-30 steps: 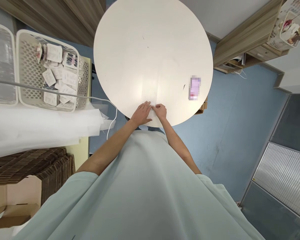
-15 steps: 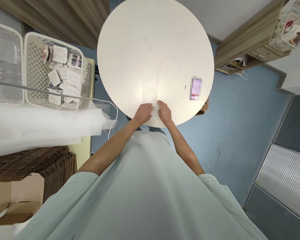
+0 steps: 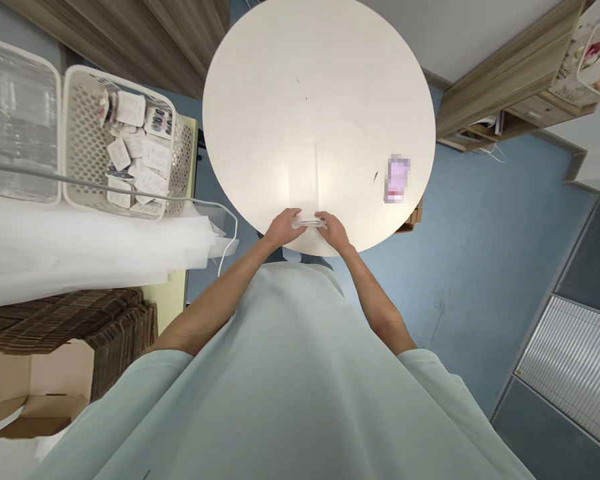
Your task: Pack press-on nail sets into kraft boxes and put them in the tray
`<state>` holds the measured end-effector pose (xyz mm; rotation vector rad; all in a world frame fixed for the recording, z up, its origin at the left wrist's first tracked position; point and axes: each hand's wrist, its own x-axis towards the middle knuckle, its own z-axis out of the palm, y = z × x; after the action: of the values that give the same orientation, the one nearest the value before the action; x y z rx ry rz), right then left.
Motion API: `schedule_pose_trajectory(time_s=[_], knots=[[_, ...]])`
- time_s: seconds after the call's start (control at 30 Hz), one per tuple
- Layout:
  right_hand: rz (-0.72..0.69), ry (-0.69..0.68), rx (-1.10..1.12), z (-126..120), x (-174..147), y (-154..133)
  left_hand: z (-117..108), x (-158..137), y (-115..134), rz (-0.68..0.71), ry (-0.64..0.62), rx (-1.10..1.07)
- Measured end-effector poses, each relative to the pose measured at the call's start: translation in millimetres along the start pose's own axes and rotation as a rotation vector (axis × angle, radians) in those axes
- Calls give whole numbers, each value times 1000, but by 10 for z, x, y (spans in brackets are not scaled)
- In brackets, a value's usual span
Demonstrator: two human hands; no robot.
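At the near edge of the round white table (image 3: 260,100), my left hand (image 3: 283,228) and my right hand (image 3: 334,231) face each other. Between them is a small clear plastic piece (image 3: 309,223), its bright edge towards me. Fingers and thumb of each hand close on one end of it. Its exact kind is too faint to make out. Just beyond, a see-through strip (image 3: 303,177) lies flat on the tabletop, with one long edge showing as a thin line. Whether strip and piece are joined I cannot tell.
A purple, blurred-out object (image 3: 397,179) lies on the table's right side. To my left stand a white basket (image 3: 85,133) of small cards, a clear-filled bin (image 3: 20,120), white sheeting (image 3: 90,247) and stacked brown cardboard (image 3: 125,340). A cable (image 3: 200,201) crosses there.
My hands have come slightly nearer to me. The clear piece between them now shows a raised, bright edge, where before it looked flat. The whole view has shifted slightly.
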<state>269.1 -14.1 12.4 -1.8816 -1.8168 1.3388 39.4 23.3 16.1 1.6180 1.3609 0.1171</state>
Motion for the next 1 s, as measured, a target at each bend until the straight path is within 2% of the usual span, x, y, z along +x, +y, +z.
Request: schedule_pose_trajectory(time_s=[0.2, 0.37, 0.57, 0.73, 0.8, 0.87, 0.93, 1.0], knots=[[65, 71, 70, -45, 160, -88, -69, 74, -11, -171, 90, -127], [183, 112, 98, -36, 267, -161, -45, 222, 66, -290, 178, -166], [345, 130, 69, 7, 410, -221, 7, 368, 69, -367, 212, -138], [374, 117, -23, 13, 428, -267, 30, 367, 50, -375, 248, -90], [302, 145, -102, 10, 433, -298, 17, 350, 56, -320, 298, -10], [162, 167, -188, 6, 452, -335, -13, 352, 67, -159, 307, 93], [12, 139, -244, -2, 488, -366, -51, 388, 83, 52, 239, 168], [-92, 72, -266, -16, 530, -378, -88, 452, 100, 199, 138, 208]])
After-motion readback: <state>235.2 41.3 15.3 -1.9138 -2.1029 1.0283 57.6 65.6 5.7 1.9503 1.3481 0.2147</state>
